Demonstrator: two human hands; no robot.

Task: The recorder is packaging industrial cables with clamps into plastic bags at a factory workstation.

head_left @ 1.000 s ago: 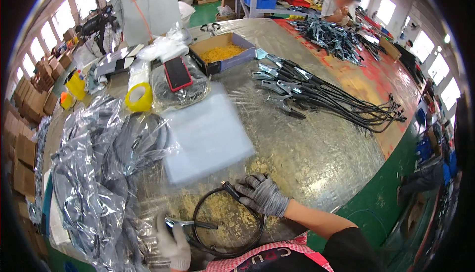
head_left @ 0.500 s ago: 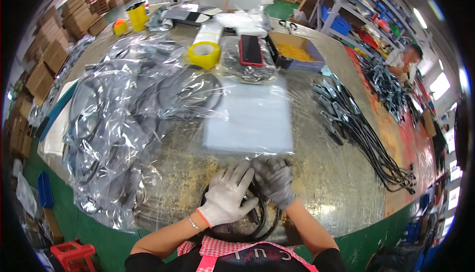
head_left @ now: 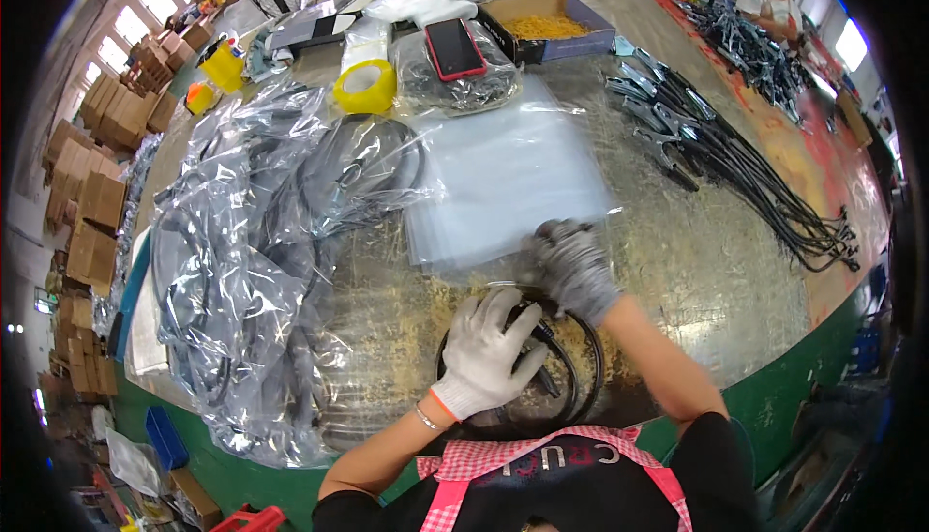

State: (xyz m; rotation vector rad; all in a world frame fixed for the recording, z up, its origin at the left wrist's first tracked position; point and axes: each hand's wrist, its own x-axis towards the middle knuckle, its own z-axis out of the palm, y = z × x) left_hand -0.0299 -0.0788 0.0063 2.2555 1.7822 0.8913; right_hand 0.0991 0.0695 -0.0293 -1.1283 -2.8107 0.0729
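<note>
Tabletop (head_left: 716,275): is showing scuffs
Bagged cables (head_left: 247,271): are sprawling left
Coil (head_left: 550,381): is lying near
Leads (head_left: 755,176): are lying right

Glossy cable (head_left: 600,367), scuffed metallic tabletop (head_left: 706,280)

Left hand (head_left: 487,350): white-gloved, laid over the left side of a coiled black cable (head_left: 600,367)
Right hand (head_left: 579,266): grey-gloved, fingers curled at the flat clear bags' (head_left: 503,179) near right corner; grip unclear
Bagged cables (head_left: 232,275): heaped at left on the scuffed tabletop (head_left: 706,285)
Clamp cables (head_left: 731,150): bunched at right
Phone (head_left: 453,50): red-edged, between yellow tape roll (head_left: 379,101) and open box (head_left: 571,49)
</note>
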